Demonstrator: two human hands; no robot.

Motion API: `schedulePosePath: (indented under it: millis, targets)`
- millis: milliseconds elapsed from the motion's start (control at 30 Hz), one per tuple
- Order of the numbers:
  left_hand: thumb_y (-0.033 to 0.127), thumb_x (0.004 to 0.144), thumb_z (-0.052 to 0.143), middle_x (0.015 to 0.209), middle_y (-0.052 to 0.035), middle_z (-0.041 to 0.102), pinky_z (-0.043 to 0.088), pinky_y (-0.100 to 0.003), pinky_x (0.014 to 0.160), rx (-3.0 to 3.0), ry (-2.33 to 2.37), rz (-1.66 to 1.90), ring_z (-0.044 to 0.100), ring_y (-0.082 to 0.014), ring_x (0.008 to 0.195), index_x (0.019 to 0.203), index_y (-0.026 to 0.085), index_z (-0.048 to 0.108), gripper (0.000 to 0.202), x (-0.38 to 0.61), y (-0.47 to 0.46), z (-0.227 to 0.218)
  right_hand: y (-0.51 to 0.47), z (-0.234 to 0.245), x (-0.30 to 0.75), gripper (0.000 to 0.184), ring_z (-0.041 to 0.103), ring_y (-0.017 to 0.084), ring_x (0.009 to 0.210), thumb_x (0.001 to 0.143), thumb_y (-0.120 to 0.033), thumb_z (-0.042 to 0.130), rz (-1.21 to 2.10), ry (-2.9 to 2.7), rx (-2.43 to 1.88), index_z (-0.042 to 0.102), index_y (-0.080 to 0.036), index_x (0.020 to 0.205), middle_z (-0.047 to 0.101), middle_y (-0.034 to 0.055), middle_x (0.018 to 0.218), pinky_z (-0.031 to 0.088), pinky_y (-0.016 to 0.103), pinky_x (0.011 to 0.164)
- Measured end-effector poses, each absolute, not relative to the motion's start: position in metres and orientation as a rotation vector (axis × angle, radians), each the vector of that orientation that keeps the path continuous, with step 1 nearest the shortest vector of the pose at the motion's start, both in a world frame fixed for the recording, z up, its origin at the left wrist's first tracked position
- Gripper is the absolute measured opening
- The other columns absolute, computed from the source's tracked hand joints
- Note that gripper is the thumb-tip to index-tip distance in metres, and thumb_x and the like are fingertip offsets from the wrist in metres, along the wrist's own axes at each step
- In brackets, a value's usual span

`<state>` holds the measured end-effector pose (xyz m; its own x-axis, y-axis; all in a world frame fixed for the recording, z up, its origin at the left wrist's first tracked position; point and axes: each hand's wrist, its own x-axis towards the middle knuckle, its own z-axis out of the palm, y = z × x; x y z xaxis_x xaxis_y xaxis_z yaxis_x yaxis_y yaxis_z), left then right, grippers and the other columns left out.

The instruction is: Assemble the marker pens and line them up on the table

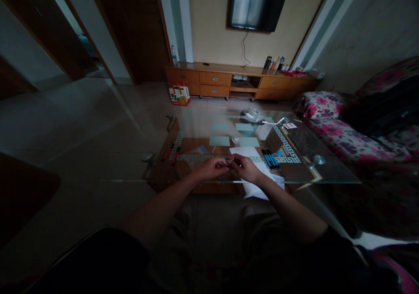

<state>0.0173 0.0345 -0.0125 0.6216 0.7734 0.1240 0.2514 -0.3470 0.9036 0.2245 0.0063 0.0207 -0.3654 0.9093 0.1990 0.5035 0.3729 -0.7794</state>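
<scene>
Both my hands meet above the near edge of a glass coffee table (203, 128). My left hand (212, 168) has its fingers curled closed, and my right hand (244, 167) pinches close against it. Whatever small thing sits between the fingertips is too dark and tiny to name. Under and beyond my right hand lies a white sheet (253, 189) that hangs over the near edge. Several blue-and-black pens (270, 159) lie in a row to its right. Red-and-black pens (175, 155) rest to the left of my left hand.
A bowl with clear plastic (252, 115) stands at the table's far side, near a red-and-white card (290, 126). Beyond are a wooden TV cabinet (214, 79) and a paper bag (179, 95) on the floor. A floral sofa (334, 132) flanks the table on the right.
</scene>
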Motion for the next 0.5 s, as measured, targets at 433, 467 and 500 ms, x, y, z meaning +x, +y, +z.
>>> schedulePosePath:
  millis: [433,467,500]
  targets:
    - [0.036,0.083,0.067,0.086,-0.0067,0.069,0.044,-0.024,0.065,1.855,0.84,0.7,0.06,-0.0141,0.072,0.101,0.011,0.067,0.03,0.017,0.036,-0.017,0.009,0.014,0.227,0.038,0.06,0.014,0.076,0.081,-0.009,0.052,0.738,-2.03,-1.193,0.063,-0.018,0.116,0.066,0.0039,0.092,0.046,0.026,0.071]
    - [0.035,0.082,0.068,0.086,-0.0068,0.069,0.044,-0.024,0.065,1.848,0.84,0.703,0.06,-0.0141,0.072,0.101,0.011,0.067,0.031,0.017,0.036,-0.018,0.009,0.013,0.227,0.037,0.06,0.014,0.077,0.082,-0.009,0.052,0.726,-2.035,-1.188,0.063,-0.018,0.116,0.066,0.0043,0.093,0.047,0.026,0.072]
    - [0.035,0.082,0.068,0.085,-0.0068,0.069,0.044,-0.024,0.065,1.843,0.841,0.705,0.06,-0.0141,0.072,0.101,0.011,0.067,0.031,0.017,0.036,-0.019,0.01,0.012,0.227,0.036,0.06,0.015,0.078,0.083,-0.01,0.052,0.715,-2.041,-1.185,0.064,-0.018,0.116,0.066,0.0047,0.094,0.047,0.026,0.073]
